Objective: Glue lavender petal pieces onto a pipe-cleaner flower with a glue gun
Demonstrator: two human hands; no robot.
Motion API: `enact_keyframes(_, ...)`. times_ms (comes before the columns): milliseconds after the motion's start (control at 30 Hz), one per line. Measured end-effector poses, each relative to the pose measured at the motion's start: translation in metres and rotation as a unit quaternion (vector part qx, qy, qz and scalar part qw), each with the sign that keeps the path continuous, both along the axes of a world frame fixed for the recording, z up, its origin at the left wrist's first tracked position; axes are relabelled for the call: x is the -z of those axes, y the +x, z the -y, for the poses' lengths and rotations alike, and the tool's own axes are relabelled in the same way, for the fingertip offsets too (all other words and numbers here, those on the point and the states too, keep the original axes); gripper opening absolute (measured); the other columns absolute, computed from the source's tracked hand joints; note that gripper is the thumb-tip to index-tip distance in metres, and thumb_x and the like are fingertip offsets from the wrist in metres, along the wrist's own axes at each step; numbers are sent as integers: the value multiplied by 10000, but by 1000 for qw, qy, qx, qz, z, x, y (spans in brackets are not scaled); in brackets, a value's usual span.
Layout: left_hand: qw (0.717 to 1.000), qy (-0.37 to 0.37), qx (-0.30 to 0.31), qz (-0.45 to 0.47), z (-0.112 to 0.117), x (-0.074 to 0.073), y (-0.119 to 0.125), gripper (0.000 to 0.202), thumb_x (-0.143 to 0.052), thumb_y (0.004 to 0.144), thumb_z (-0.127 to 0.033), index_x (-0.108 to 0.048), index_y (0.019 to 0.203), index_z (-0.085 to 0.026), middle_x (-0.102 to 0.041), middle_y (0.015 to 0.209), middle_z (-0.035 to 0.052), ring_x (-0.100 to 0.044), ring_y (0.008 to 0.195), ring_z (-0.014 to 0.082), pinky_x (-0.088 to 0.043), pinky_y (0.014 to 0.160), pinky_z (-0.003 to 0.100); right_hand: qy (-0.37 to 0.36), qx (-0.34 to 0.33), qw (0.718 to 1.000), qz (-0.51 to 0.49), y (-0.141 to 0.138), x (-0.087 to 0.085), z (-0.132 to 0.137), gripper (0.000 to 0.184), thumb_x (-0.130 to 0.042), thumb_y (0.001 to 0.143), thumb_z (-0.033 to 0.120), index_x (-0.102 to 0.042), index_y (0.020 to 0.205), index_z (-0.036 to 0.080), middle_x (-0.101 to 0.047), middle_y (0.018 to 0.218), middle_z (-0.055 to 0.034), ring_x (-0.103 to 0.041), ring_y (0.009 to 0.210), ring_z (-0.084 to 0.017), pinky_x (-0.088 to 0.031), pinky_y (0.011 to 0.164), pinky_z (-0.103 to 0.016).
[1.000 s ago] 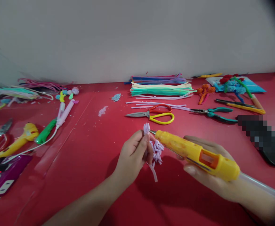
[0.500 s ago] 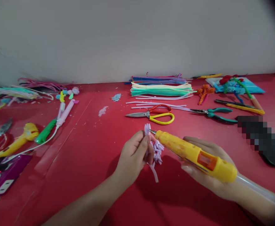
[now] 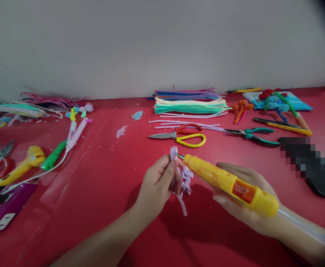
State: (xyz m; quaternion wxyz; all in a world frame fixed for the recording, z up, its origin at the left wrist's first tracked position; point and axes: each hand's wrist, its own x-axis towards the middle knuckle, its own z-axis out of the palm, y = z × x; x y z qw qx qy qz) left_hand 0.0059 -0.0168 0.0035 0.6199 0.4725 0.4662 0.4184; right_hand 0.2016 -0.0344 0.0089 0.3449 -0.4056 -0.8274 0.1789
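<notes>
Between the thumb and fingers of my left hand (image 3: pixel 158 181) is a bunch of folded lilac pipe cleaners (image 3: pixel 174 151), its top sticking up above the fingertips. More lilac loops (image 3: pixel 187 180) hang behind that hand, and a loose strip (image 3: pixel 182 205) dangles below. My right hand (image 3: pixel 251 200) is wrapped round a yellow glue gun (image 3: pixel 229 185), with a clear glue stick (image 3: pixel 304 224) coming out of its rear. The gun's metal nozzle (image 3: pixel 179 155) meets the side of the bunch. Part of the right hand's grip lies hidden behind the gun.
Beyond my hands lie red-and-yellow-handled scissors (image 3: pixel 190 138), teal pliers (image 3: pixel 258 134) and bundles of pipe cleaners (image 3: pixel 189 107). At left are a second yellow glue gun (image 3: pixel 23 167), a pink hot tool with a cord (image 3: pixel 77 135) and a purple power strip (image 3: pixel 10 207).
The right hand and glue gun have shifted very slightly left. My left hand keeps its hold on the lilac bunch, and the nozzle stays against it.
</notes>
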Motion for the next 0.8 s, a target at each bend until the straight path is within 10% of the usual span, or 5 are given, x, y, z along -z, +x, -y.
enact_keyframes(800, 1000, 5, -6, -30, 1, -1, -1, 222, -429, 908, -342, -508, 785, -175, -493, 440, -63, -354, 336, 40, -239, 331, 130, 0, -14, 1000, 6, 0, 2, -1, 261, -487, 871, 352, -394, 672, 212, -419, 583, 33, -408, 464, -94, -326, 440, -230)
